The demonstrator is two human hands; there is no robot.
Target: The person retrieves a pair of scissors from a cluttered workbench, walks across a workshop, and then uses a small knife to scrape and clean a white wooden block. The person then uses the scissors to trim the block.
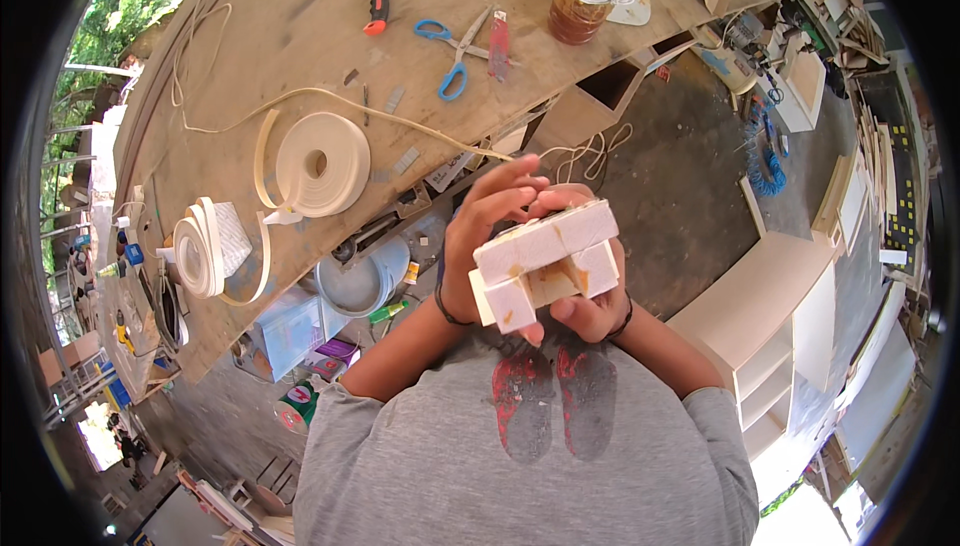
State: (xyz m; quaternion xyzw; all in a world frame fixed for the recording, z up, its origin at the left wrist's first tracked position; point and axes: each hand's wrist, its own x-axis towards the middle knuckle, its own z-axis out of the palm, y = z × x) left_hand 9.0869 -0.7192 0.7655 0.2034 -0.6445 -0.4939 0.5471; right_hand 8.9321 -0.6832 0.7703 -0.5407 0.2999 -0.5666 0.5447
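Between my two hands, in front of my chest, is a small block of pale wooden pieces [545,238], joined with a square notch in the side facing up. Brownish stains mark its pale faces. My left hand [468,246] grips its left side, fingers curled behind the top piece. My right hand [598,314] closes around the right side, with the thumb near the notch's lower edge. The block hides parts of the fingers of both hands.
On the wooden table [270,46] lie a hammer [378,1], blue-handled scissors [455,51], a roll of pale edging strip [322,164] and a smaller roll [200,251]. A jar of brown liquid [578,18] stands near its edge. A pale cabinet [755,291] is at right.
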